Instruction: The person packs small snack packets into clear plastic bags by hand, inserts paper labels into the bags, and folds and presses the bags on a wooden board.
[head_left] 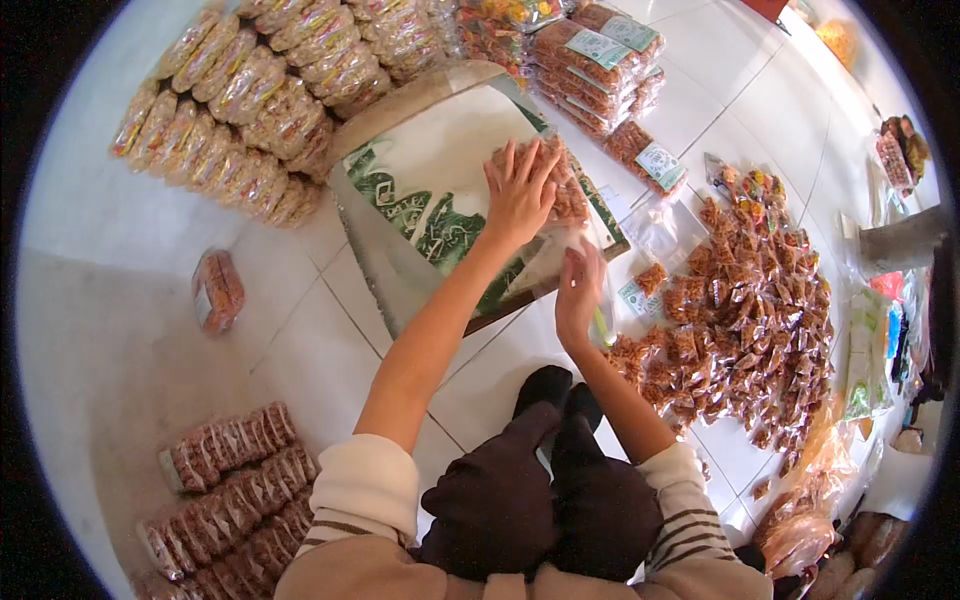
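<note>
A clear plastic bag packed with brown snack pieces [568, 195] lies on the right part of a low board [430, 140] with a white and green printed cover. My left hand [520, 195] rests flat on the bag, fingers spread. Beside the bag's near, loose plastic end, my right hand [580, 290] has its fingers stretched out and touches the plastic. Part of that plastic is hidden by the hand. A thin green and white item [601, 326] shows at the right hand's edge; its kind is unclear.
Many small snack packets [750, 300] are heaped on the tiles at right. Labelled bags [590, 60] are stacked at the back, with one bag [648, 160] nearer. Noodle-like packs [230, 120] stand back left. Brown packs [230, 490] lie front left; one packet [217, 290] sits apart.
</note>
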